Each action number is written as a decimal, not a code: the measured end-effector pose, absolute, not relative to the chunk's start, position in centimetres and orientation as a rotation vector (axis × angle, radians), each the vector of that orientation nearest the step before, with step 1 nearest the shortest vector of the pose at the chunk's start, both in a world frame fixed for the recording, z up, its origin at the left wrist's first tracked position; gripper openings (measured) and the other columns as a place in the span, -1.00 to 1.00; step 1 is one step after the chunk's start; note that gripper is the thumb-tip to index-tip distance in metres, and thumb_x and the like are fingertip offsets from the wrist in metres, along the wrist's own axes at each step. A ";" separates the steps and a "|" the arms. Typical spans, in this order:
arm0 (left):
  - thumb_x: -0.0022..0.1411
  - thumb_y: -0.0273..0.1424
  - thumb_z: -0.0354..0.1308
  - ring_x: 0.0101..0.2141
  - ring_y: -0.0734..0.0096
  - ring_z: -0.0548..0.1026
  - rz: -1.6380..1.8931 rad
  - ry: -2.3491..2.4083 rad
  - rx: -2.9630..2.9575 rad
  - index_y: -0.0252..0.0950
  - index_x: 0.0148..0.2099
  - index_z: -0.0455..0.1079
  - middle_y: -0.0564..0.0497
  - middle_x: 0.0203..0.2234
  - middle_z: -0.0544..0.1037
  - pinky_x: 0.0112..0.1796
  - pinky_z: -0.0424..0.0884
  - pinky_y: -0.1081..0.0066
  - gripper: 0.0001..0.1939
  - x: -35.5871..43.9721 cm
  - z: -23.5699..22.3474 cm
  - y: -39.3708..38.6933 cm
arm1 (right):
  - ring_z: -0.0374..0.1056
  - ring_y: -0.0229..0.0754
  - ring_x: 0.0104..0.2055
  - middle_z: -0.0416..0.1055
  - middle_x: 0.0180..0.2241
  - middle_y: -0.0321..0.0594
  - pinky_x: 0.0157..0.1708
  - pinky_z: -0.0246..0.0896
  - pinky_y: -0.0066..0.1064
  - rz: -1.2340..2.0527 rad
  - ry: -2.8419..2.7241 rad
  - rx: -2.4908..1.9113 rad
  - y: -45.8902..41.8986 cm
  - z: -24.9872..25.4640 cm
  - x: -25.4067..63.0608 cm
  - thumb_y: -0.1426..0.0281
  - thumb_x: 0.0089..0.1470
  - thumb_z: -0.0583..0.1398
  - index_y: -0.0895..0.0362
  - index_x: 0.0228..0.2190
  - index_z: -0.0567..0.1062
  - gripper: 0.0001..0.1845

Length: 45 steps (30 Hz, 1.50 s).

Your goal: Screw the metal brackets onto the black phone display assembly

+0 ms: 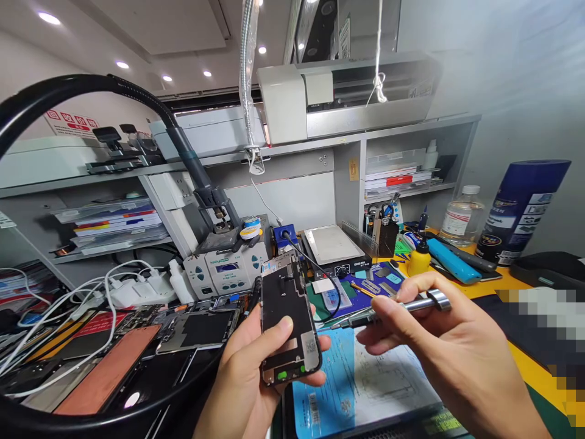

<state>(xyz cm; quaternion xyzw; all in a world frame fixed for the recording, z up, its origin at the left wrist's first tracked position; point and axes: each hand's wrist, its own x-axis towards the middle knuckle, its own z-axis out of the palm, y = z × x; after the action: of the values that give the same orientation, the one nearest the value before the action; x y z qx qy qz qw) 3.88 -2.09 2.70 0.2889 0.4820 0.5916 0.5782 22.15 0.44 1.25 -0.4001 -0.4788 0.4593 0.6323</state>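
Observation:
My left hand (256,360) grips a phone screen assembly (286,305), its dark inner side facing me, with the thumb across its face and fingertips around the right edge. Two green patches and a square code label show near its lower end. In my right hand (439,329) is a slim metal screwdriver (379,314), pinched between thumb and fingers. Its thin tip points left, close to the right edge of the screen assembly; whether they touch I cannot tell. Below both hands lies a blue and white printed sheet (329,390).
A soldering station (228,268) stands behind the phone part. Phone parts and a copper-coloured panel (109,369) lie at left, crossed by white cables. A black hose (150,97) arches overhead. At right are a yellow bottle (418,259), a clear bottle (461,216) and a blue can (521,210).

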 end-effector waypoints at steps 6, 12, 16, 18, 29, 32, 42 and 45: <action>0.27 -0.41 0.15 -0.34 0.09 0.65 1.468 1.112 0.770 -0.33 0.09 0.37 -0.16 -0.27 0.65 -0.55 0.56 0.34 -0.65 4.4 2.8 -2.3 | 0.59 -0.01 -0.50 0.60 -0.58 -0.22 -0.46 0.57 -0.32 1.203 -1.090 -0.961 0.9 1.2 22.3 0.12 -0.06 0.44 0.04 -0.42 0.31 -0.55; 0.21 -0.37 0.21 -0.32 0.03 0.65 1.466 1.087 0.778 -0.33 0.05 0.39 -0.14 -0.29 0.63 -0.53 0.57 0.31 -0.64 4.1 2.6 -2.2 | 0.58 -0.01 -0.50 0.61 -0.55 -0.24 -0.40 0.56 -0.24 1.309 -1.070 -0.848 1.1 1.0 22.2 0.19 -0.10 0.48 0.04 -0.39 0.31 -0.54; 0.28 -0.37 0.13 -0.30 0.06 0.65 1.469 1.123 0.808 -0.34 0.03 0.39 -0.12 -0.31 0.63 -0.51 0.58 0.32 -0.71 4.2 2.6 -2.3 | 0.60 0.02 -0.42 0.65 -0.38 -0.17 -0.37 0.56 -0.24 1.348 -1.022 -0.808 0.9 1.1 22.0 0.23 -0.16 0.51 0.04 -0.35 0.34 -0.51; 0.30 -0.38 0.12 -0.31 0.08 0.65 1.480 1.144 0.814 -0.34 0.04 0.38 -0.13 -0.28 0.63 -0.50 0.59 0.33 -0.71 4.4 2.7 -2.4 | 0.59 0.01 -0.42 0.65 -0.38 -0.14 -0.39 0.55 -0.27 1.311 -1.013 -0.842 0.8 1.2 21.9 0.20 -0.14 0.49 0.04 -0.34 0.34 -0.51; 0.24 -0.36 0.20 -0.33 0.03 0.65 1.509 1.109 0.781 -0.32 0.16 0.32 -0.13 -0.26 0.65 -0.49 0.60 0.25 -0.55 4.4 2.7 -2.4 | 0.58 0.02 -0.47 0.62 -0.48 -0.22 -0.42 0.54 -0.23 1.275 -1.003 -0.871 1.0 0.9 21.9 0.14 -0.15 0.49 0.04 -0.29 0.40 -0.50; 0.21 -0.36 0.23 -0.31 -0.02 0.65 1.511 1.111 0.776 -0.30 0.13 0.35 -0.14 -0.25 0.65 -0.48 0.61 0.21 -0.56 4.2 2.7 -2.4 | 0.58 0.04 -0.47 0.60 -0.54 -0.21 -0.42 0.53 -0.25 1.265 -1.057 -0.921 1.1 0.8 22.0 0.12 -0.14 0.48 0.05 -0.30 0.39 -0.51; 0.14 -0.36 0.31 -0.24 -0.18 0.65 1.497 1.070 0.744 -0.29 0.21 0.35 -0.24 -0.06 0.62 -0.46 0.63 0.09 -0.42 3.8 2.5 -2.3 | 0.59 0.06 -0.46 0.61 -0.46 -0.20 -0.42 0.57 -0.20 1.295 -0.981 -0.855 0.8 1.3 21.7 0.20 -0.14 0.49 0.06 -0.29 0.38 -0.52; 0.16 -0.35 0.30 -0.27 -0.17 0.65 1.508 1.074 0.779 -0.34 0.20 0.35 -0.29 -0.06 0.62 -0.46 0.63 0.08 -0.43 3.7 2.4 -2.3 | 0.60 0.05 -0.44 0.62 -0.41 -0.20 -0.39 0.57 -0.20 1.325 -1.010 -0.815 1.2 1.0 22.0 0.23 -0.10 0.48 0.05 -0.29 0.39 -0.55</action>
<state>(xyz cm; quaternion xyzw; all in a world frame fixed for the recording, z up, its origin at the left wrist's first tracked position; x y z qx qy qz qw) 3.73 -2.26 2.37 0.3273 0.4511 0.6334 0.5368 22.02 1.17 0.99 -0.3514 -0.4359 0.5714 0.6000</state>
